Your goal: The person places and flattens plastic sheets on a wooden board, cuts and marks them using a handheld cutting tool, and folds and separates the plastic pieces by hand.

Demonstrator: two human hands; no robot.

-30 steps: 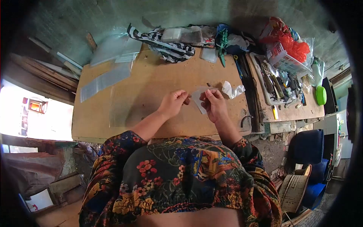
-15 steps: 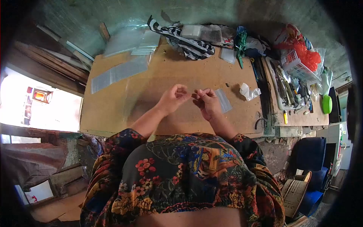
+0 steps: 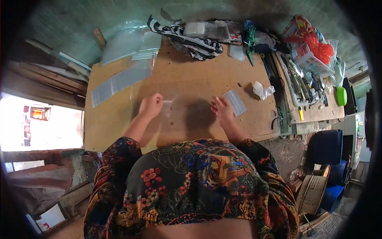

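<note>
The left hand (image 3: 151,104) presses its fingertips together, apparently pinching clear film (image 3: 168,102) to control its edge above the table (image 3: 187,71); the right hand (image 3: 223,108) curls loosely, its grip unclear, with a bag (image 3: 235,102) handy just right.

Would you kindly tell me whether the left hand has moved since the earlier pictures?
Yes, the left hand has moved leftward, farther from the crumpled white paper on the table.

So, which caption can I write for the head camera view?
Left hand and right hand apart over a brown tabletop, near clear plastic and crumpled white paper.
</note>
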